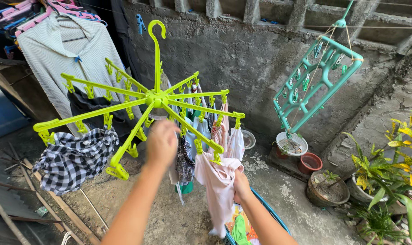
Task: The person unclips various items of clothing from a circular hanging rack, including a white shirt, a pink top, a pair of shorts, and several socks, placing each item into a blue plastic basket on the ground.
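- Lime-green plastic umbrella-style clip hanger (pixel 156 97) w/ radial arms, hung at centre.
- Left hand (pixel 161 143) raised under hanger hub, blurred.
- Right hand (pixel 241 186) grips pale pink cloth garment (pixel 217 181), clipped to a front arm.
- Black-white checked cloth (pixel 72 159) clipped at left arm.
- Blue plastic laundry basket (pixel 271 213) below right forearm.
- Teal rectangular clip rack (pixel 317 77) tilted near grey concrete wall (pixel 242 59).

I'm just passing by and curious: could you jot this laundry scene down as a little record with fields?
Place: outdoor yard by a rough concrete wall
Main item: lime-green umbrella-style clip hanger
Left hand: raised under the hanger's arms, at the clips
Right hand: gripping a pale pink garment
Already clipped: black-and-white checked cloth
Below: blue laundry basket with colourful clothes
Nearby: teal clip rack, potted plants
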